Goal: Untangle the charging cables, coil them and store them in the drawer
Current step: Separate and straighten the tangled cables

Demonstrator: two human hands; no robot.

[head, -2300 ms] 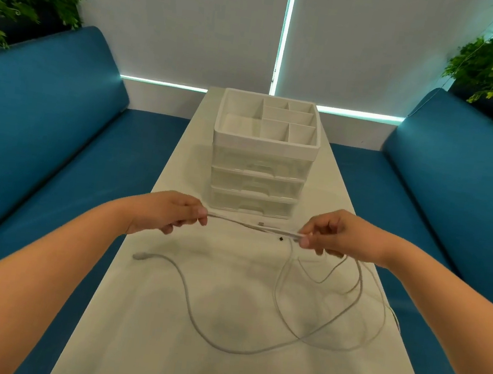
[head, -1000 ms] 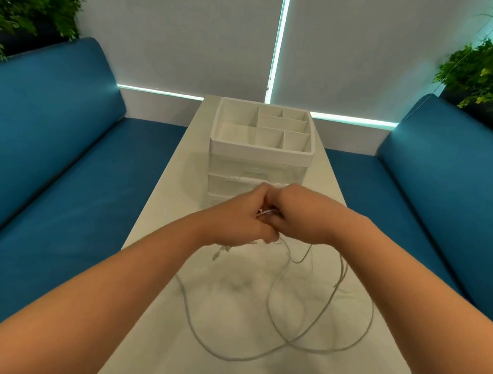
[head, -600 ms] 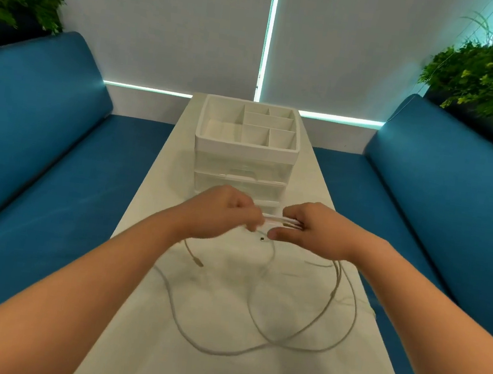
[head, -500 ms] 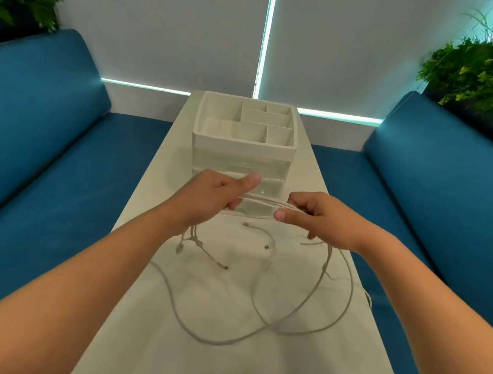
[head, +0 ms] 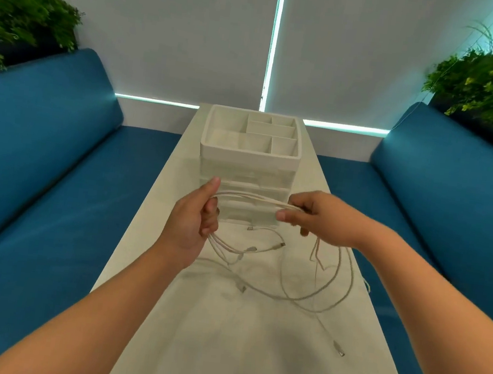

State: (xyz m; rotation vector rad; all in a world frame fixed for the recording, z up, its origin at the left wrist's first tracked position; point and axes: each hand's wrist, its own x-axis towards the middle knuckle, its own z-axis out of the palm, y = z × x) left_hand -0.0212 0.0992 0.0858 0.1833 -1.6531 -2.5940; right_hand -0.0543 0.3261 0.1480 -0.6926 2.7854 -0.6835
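- long white bench (head: 249,358), runs away from the person between blue sofas
- white drawer organizer (head: 247,168) stands on it, just beyond both hands
- loose white cable loops (head: 312,297) lie on it, below right hand (head: 319,219)
- one cable plug (head: 338,350) on the surface, nearer the person

One drawer unit (head: 245,183), one table (head: 237,356), two blue sofas (head: 40,161), two plants (head: 21,13); the cables' (head: 312,294) number is unclear.

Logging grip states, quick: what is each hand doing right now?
Left hand: closed, holding the white cables.
Right hand: closed, pinching the same cables.
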